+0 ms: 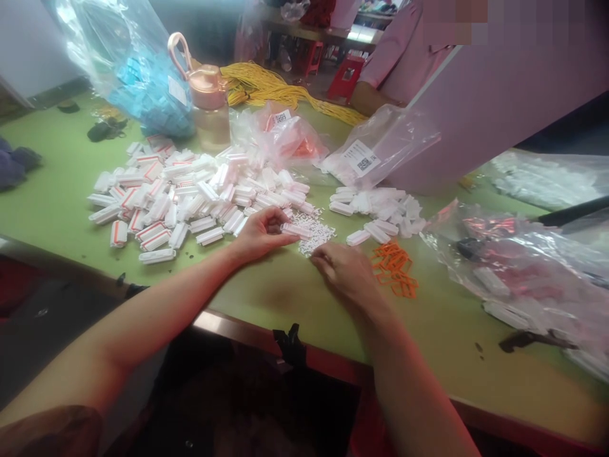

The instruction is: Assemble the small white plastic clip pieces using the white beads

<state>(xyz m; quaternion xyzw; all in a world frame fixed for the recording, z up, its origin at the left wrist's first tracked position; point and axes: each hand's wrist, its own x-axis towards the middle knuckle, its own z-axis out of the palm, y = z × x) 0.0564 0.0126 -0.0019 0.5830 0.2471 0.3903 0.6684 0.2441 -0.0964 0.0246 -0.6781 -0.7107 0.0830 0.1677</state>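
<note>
My left hand (264, 233) pinches a white oblong plastic piece (295, 230) between thumb and fingers, just over the table. Beneath and behind that piece lies a heap of tiny white pegs (320, 231). At the near edge of this heap is my right hand (345, 270), its fingertips pressed together; whatever they hold is too small or hidden. To the right of my right hand sit several thin orange frames (394, 270). A large pile of white plastic pieces (190, 190), some with an orange strip, spreads behind and left of my left hand.
A smaller group of white pieces (375, 209) lies behind the orange frames. Clear bags (518, 254) cover the right side. Farther back stand a drink bottle (209, 108), a bag of blue parts (147, 95) and yellow cords (266, 86). A person's sleeve (394, 51) shows beyond the table.
</note>
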